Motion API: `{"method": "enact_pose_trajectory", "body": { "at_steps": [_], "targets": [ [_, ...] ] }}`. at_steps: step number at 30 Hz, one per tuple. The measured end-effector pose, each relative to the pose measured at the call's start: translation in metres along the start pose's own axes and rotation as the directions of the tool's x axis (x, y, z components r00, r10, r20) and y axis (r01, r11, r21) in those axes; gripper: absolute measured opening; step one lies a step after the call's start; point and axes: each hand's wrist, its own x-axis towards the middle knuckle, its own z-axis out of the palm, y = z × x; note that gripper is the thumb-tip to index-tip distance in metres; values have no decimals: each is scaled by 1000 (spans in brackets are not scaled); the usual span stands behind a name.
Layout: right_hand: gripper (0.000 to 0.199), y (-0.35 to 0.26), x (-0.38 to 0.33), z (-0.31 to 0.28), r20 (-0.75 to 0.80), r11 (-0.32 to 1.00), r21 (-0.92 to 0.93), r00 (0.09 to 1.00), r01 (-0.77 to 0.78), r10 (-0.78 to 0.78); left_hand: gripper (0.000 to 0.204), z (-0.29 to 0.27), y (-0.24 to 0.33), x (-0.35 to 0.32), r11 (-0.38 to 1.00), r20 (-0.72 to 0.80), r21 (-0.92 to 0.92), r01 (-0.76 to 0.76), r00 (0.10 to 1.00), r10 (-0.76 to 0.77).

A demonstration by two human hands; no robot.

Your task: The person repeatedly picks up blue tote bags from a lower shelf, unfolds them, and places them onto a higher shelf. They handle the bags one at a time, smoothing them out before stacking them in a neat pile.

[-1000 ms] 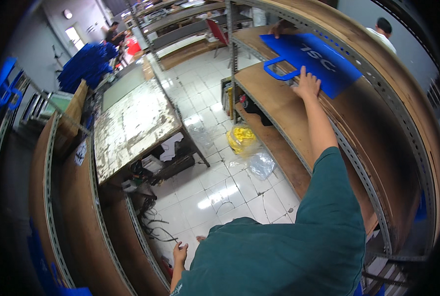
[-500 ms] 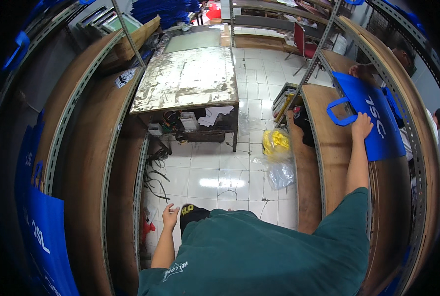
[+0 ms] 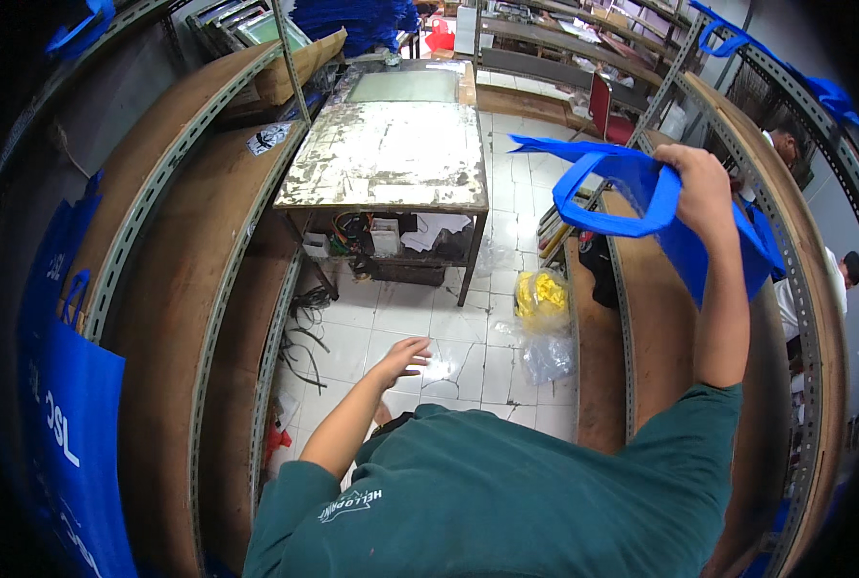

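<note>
High on the right, my right hand (image 3: 699,188) is closed on the top edge of a blue cloth tote bag (image 3: 704,258). Its looped blue handle (image 3: 576,188) sticks out to the left of my fingers, and the bag's body hangs partly hidden behind my hand and forearm. My left hand (image 3: 405,361) is held over the tiled floor in front of my body. Its fingers are stretched out and nothing is in them.
Wooden shelves on metal posts (image 3: 208,323) flank me on both sides. More blue bags with white print (image 3: 63,414) hang at the left. Ahead stands a worn table (image 3: 381,154). A plastic bag of yellow material (image 3: 542,294) lies on the floor. People (image 3: 834,284) are beyond the right shelf.
My right hand has lifted the blue tote bag off the right shelf, up and toward me. My left hand has moved up and to the right, its fingers stretching out.
</note>
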Motion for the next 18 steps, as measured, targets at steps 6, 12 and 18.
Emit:
{"method": "enact_pose_trajectory", "body": {
  "at_steps": [6, 12, 18],
  "targets": [
    [12, 1, 44, -32, -284, 769, 566, 946, 298, -158, 80, 55, 41, 30, 896, 535, -349, 274, 843, -49],
    [34, 74, 58, -61, -215, 618, 785, 954, 40, 211, 102, 61, 59, 61, 619, 704, -654, 434, 648, 290],
    [45, 170, 27, -19, -120, 150, 984, 974, 91, 193, 67, 48, 125, 23, 491, 502, -856, 160, 479, 720]
  ]
}}
